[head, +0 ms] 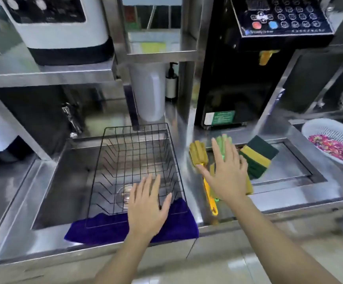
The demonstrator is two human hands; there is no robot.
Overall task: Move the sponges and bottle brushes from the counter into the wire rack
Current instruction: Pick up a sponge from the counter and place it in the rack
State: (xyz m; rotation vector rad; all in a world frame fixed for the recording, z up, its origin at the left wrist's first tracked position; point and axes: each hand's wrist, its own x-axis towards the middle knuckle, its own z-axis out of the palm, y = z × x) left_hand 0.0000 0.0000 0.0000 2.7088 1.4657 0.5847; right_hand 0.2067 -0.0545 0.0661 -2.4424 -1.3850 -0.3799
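A black wire rack [172, 152] sits in the steel sink, holding nothing. On the counter to its right lie a yellow bottle brush [198, 153] with a yellow handle, a green bottle brush [225, 140] mostly behind my hand, and a stack of green-and-yellow sponges [257, 158]. My right hand [226, 173] hovers open over the brushes, fingers spread, holding nothing. My left hand [148, 203] is open above the rack's near edge, over a purple cloth [105, 226].
A white colander [318, 132] of pink petals stands at the right. A black dispenser machine [238, 78] rises behind the sponges. A tap [70, 117] is at the sink's back left, a white cylinder [150, 91] behind the rack.
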